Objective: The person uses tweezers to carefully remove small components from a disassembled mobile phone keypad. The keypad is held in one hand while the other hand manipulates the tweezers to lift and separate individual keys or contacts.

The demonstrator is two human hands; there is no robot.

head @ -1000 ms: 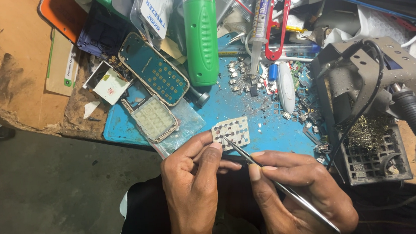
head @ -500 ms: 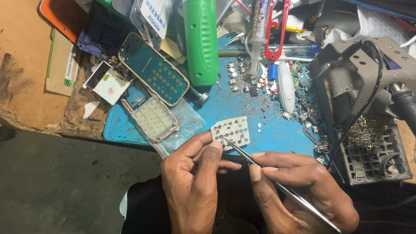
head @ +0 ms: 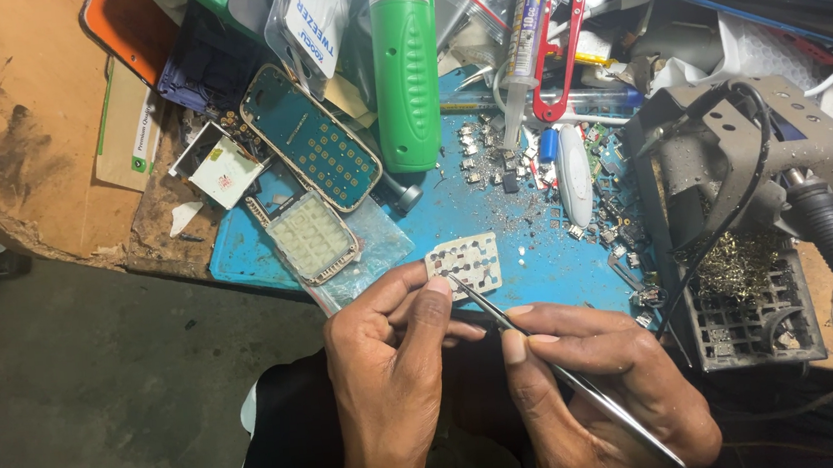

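As the left hand (head: 388,367) pinches the keypad sheet (head: 464,264), right hand (head: 600,379) grips tweezers (head: 548,361) — tips up-left.

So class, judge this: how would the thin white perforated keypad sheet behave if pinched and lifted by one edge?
The thin white perforated keypad sheet looks paper-thin, so it is probably very light and likely to flex. Its many holes suggest it could tear or crease easily. The left hand grips only its edge while metal tweezers touch it, so it may slip.

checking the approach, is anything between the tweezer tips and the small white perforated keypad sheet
Nothing visible is in the way. The thin metal tweezers in the right hand reach straight to the small white perforated keypad sheet, their tips at its lower left edge, beside the left hand thumb pinching it.
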